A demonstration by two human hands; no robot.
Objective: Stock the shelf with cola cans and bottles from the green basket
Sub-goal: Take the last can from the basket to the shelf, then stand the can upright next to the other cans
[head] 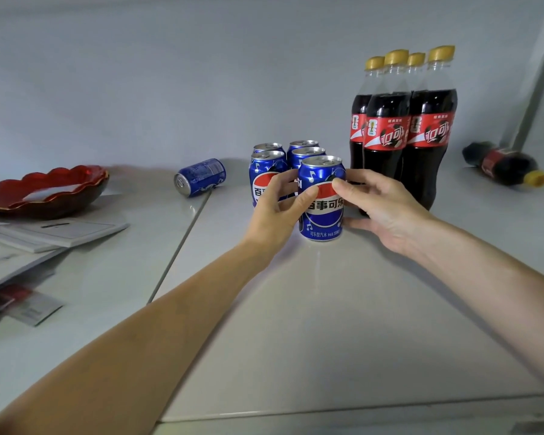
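Both hands met on one upright blue Pepsi can [322,199]: the left hand [277,208] wrapped its left flank with the thumb laid across the label, and the right hand [380,205] cupped the other side, its thumb tip touching the label near the left thumb and its lower fingers resting on the shelf [327,324] beside the can's base. Neither hand was spread flat; each curled loosely around the can, which stood on the shelf between the palms. That two-sided hold looked meant for squaring the can into line and turning its logo forward, rather than for lifting.

Just behind the left hand's fingers stood four more Pepsi cans [269,171] in a tight block, so the held can seemed to be starting a front row. Beyond the right hand's fingertips, a cluster of four cola bottles [405,127] with yellow caps stood upright, kept apart from the cans by kind.

Well off to the left hand's side, a fallen can [200,177] lay on its side; far past the right hand, a tipped bottle [504,167] lay likewise. Both probably awaited righting. The green basket was out of view.
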